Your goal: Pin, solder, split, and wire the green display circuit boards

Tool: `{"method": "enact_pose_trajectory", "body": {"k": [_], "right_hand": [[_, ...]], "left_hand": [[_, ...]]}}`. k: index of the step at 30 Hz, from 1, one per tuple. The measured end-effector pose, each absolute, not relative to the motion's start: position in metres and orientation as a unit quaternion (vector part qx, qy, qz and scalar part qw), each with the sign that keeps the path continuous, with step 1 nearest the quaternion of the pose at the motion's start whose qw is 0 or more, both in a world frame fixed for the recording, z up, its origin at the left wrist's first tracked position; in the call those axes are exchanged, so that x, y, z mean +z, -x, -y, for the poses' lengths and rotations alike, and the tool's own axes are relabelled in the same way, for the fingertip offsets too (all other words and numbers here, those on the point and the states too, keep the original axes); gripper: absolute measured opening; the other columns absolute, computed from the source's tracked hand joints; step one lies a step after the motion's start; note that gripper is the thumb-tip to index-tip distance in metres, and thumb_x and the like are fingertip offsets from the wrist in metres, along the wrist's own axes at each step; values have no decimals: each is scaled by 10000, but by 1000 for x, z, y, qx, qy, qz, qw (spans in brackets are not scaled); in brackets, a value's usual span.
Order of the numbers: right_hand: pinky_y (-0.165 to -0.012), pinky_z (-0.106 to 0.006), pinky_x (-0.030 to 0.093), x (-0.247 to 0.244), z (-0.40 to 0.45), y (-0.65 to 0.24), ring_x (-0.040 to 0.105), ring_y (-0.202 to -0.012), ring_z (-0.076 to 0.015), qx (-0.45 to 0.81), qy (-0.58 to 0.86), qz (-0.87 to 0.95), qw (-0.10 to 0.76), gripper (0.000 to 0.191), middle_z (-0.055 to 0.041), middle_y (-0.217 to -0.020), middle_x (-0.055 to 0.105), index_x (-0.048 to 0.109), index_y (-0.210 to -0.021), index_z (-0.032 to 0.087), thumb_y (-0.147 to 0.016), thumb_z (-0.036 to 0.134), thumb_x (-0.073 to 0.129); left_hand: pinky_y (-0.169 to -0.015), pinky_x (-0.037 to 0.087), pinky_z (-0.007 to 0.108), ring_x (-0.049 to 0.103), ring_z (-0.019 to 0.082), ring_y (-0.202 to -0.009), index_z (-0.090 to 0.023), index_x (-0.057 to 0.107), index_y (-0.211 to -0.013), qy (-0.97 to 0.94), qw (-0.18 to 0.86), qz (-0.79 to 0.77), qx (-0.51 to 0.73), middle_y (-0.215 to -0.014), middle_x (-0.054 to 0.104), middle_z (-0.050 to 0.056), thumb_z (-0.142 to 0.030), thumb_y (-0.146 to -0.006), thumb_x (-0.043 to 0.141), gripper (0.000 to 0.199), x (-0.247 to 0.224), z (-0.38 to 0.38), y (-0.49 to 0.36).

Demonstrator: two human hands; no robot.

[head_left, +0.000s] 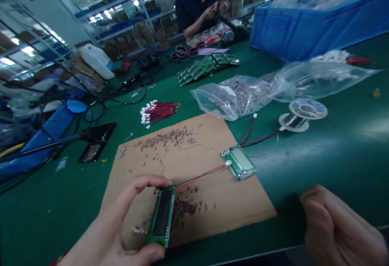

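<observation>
1. Gripping a small green circuit board with a dark rectangular display (162, 215), your left hand (112, 229) has its edges pinched between thumb and fingers, above the near part of a flat brown cardboard sheet (243, 201).
2. Your right hand (337, 221) is curled closed off the sheet's right side (whether anything is inside, I cannot tell).
3. From your held board, a thin red-and-black lead reaches a second green board with a pale display (240, 161) on the sheet's right edge; its white plug lies there. So you seem to have wiring done on the held piece, though I cannot check its joints.
4. That second board also has red-and-black leads at its far side, so you can judge it at least partly wired.
5. Scattered over your sheet are small brown and silvery bits (165, 138), apparently not yet used.
6. Past the sheet lie a bundle of red-and-black leads with white plugs (159, 112), a white spool of silvery wire (293, 121) and a clear plastic bag of metal parts (243, 94): plenty left, it appears.
7. Farther off is your pile of green boards (200, 69); finished or waiting, I cannot tell.
</observation>
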State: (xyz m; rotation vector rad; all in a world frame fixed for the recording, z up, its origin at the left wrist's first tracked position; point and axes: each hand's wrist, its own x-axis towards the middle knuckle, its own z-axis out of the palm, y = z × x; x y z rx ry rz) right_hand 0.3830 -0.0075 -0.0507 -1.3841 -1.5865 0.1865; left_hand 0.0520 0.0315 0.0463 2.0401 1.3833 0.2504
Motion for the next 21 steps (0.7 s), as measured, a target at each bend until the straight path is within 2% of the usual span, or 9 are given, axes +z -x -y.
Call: {"method": "enact_pose_trajectory", "body": {"k": [3, 6, 8, 10, 13, 15, 18, 21], "right_hand": [[-475, -249, 295, -44, 3, -384, 371, -468, -87, 87, 584, 661, 464, 271, 41, -569, 334, 367, -640, 209, -908, 166, 373], [-490, -260, 288, -40, 0, -385, 400, -491, -106, 99, 601, 668, 427, 259, 38, -556, 352, 356, -642, 213, -901, 197, 347], [-510, -265, 293, -40, -1, -386, 426, -519, -118, 117, 612, 668, 407, 233, 28, -568, 394, 371, -653, 211, -882, 180, 338], [-525, -270, 291, -40, -1, -387, 433, -538, -127, 132, 622, 662, 397, 209, 23, -580, 419, 375, -659, 211, -858, 162, 336], [-535, -282, 273, -41, -2, -388, 421, -551, -138, 149, 631, 654, 390, 190, 19, -585, 427, 362, -653, 214, -830, 151, 337], [-540, -288, 266, -40, -3, -388, 420, -559, -143, 163, 631, 648, 393, 182, 16, -588, 432, 359, -654, 215, -820, 144, 336], [-551, -295, 269, -40, -3, -388, 430, -576, -148, 183, 627, 644, 399, 167, 13, -604, 448, 368, -665, 214, -814, 142, 343], [-557, -299, 270, -40, -2, -389, 435, -583, -150, 196, 624, 643, 399, 163, 13, -613, 456, 379, -671, 213, -814, 139, 353]], "left_hand": [[-984, 435, 438, 468, 302, -1184, -292, 392, -1216, -743, 387, -492, 238, -1254, 498, 58, -480, -677, 700, 648, 61, -47, -90], [-980, 421, 391, 506, 249, -1121, -293, 446, -1140, -749, 436, -418, 273, -1175, 541, 24, -540, -644, 728, 621, 67, -69, -150], [-943, 431, 383, 531, 218, -1053, -270, 464, -1093, -783, 413, -393, 247, -1114, 559, 20, -504, -681, 716, 536, 64, -84, -191], [-849, 456, 382, 549, 206, -954, -238, 470, -1031, -827, 337, -405, 198, -1036, 574, 27, -483, -700, 703, 473, 56, -96, -223], [-772, 451, 444, 545, 254, -883, -210, 480, -982, -884, 177, -426, 72, -944, 577, 53, -488, -709, 679, 438, 41, -105, -248], [-761, 444, 475, 541, 282, -871, -206, 492, -968, -895, 110, -432, -5, -920, 567, 68, -504, -728, 648, 413, 35, -106, -250], [-753, 447, 468, 543, 288, -876, -214, 496, -937, -891, 97, -440, -52, -939, 552, 76, -564, -725, 620, 427, 35, -105, -244], [-719, 451, 453, 555, 297, -866, -214, 476, -941, -883, 103, -451, -81, -970, 555, 84, -590, -652, 677, 515, 38, -105, -239]]}}
